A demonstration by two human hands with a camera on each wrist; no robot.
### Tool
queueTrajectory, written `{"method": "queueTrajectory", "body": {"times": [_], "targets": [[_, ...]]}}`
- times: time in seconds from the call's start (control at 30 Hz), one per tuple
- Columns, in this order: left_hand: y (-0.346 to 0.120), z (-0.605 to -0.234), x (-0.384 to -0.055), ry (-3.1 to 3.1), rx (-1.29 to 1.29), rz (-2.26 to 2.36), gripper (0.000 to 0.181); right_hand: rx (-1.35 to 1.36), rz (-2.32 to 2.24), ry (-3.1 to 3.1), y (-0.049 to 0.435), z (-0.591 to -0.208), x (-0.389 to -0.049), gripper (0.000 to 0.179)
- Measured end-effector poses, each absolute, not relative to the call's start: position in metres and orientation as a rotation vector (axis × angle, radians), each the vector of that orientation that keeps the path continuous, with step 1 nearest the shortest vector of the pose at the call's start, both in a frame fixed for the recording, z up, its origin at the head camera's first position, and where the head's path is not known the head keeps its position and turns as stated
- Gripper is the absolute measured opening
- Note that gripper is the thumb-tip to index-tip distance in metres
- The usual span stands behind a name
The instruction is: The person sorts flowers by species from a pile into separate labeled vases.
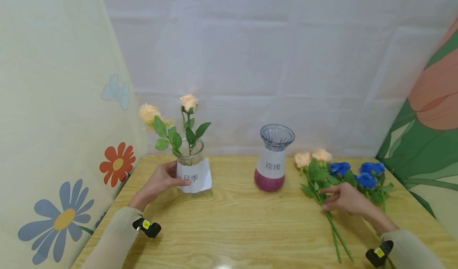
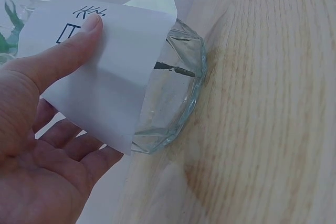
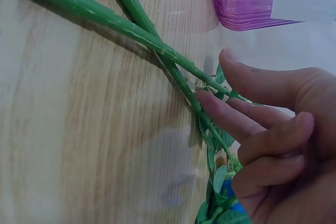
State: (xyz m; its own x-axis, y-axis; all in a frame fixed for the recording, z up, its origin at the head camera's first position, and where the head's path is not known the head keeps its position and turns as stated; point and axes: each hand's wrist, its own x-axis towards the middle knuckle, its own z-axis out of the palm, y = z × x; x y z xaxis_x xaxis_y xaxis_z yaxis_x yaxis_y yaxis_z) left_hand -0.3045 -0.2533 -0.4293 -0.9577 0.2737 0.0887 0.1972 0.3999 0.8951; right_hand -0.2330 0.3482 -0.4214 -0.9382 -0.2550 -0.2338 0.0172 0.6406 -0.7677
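Note:
My left hand [image 1: 162,181] grips a clear glass vase [image 2: 181,90], thumb on its white paper label [image 2: 113,61] and fingers behind it. Peach roses [image 1: 189,103] with green leaves stand in this vase. Over on the right, my right hand [image 1: 347,199] hovers at the crossing green stems [image 3: 126,22] of two peach roses [image 1: 303,159] lying on the table. The thumb and index finger are apart around the upper stems, not pinching them; the other fingers are bent. Whether the index fingertip touches a stem, I cannot tell.
A second glass vase [image 1: 274,157], grey at the flared top and purple at the base, stands between the hands with a white label. Blue roses [image 1: 366,179] lie beside the peach ones at right. The wooden table [image 1: 236,229] meets a white cloth backdrop [image 1: 229,62].

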Motion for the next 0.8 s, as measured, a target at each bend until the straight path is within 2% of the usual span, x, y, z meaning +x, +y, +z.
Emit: {"method": "queueTrajectory", "body": {"times": [0.23,0.53,0.8], "targets": [[-0.253,-0.429,-0.305,2.562,0.432,1.635,0.078,-0.303,-1.076,2.623,0.339,-0.42,-0.237,0.064],[-0.253,-0.43,-0.305,2.561,0.429,1.634,0.077,-0.405,-1.085,2.582,0.34,-0.428,-0.245,0.055],[-0.253,-0.43,-0.305,2.557,0.439,1.642,0.077,-0.189,-1.181,2.503,0.34,-0.426,-0.243,0.054]]}}
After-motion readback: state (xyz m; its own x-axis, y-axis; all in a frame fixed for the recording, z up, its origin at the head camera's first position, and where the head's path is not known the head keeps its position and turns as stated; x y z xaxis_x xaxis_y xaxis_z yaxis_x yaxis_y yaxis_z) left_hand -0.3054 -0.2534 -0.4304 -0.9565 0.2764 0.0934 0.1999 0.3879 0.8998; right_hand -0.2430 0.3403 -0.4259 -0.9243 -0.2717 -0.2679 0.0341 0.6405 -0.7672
